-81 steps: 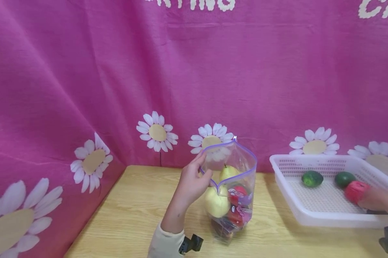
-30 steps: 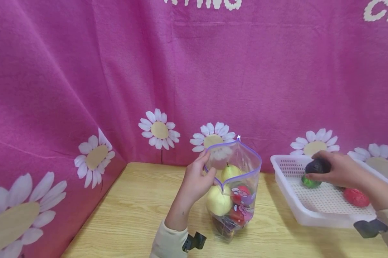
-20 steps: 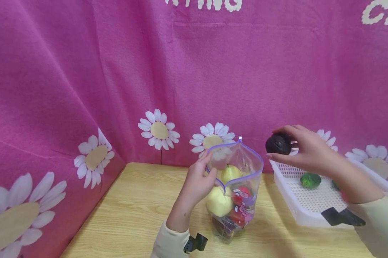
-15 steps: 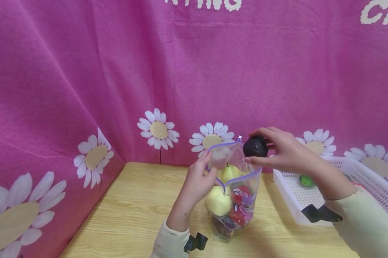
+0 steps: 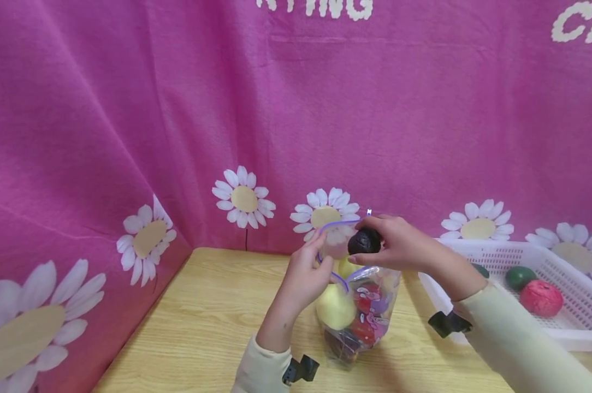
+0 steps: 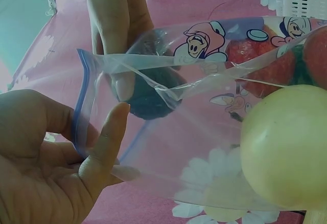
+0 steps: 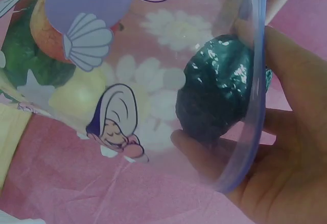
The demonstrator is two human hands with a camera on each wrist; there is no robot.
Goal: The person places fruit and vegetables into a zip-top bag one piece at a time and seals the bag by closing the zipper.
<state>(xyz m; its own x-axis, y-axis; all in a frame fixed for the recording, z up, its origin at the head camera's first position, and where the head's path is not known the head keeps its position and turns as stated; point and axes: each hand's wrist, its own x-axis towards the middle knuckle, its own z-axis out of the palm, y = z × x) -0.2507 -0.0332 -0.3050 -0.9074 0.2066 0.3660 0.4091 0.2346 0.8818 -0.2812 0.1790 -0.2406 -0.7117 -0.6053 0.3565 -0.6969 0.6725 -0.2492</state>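
A clear zip bag (image 5: 391,281) with a purple zip edge and cartoon prints stands upright on the table. My left hand (image 5: 303,273) pinches its near-left rim between thumb and fingers. My right hand (image 5: 401,244) grips a dark, bumpy avocado (image 5: 363,240) at the bag's mouth. The right wrist view shows the avocado (image 7: 214,91) and fingertips behind the clear plastic, inside the rim. In the bag sit a yellow pear (image 5: 345,267), partly hidden, a pale yellow round fruit (image 5: 335,309), red fruit (image 6: 255,63) and dark fruit at the bottom.
A white perforated plastic basket (image 5: 578,337) stands on the right, partly behind my right forearm. It holds a dark green fruit (image 5: 519,277), a pinkish-red round fruit (image 5: 542,299) and a green fruit (image 5: 481,269). A pink daisy-printed cloth (image 5: 286,125) hangs behind the wooden table (image 5: 212,327).
My right hand has taken the avocado from the basket, carried it left and lowered it into the bag's mouth. The left hand has kept its pinch on the rim.
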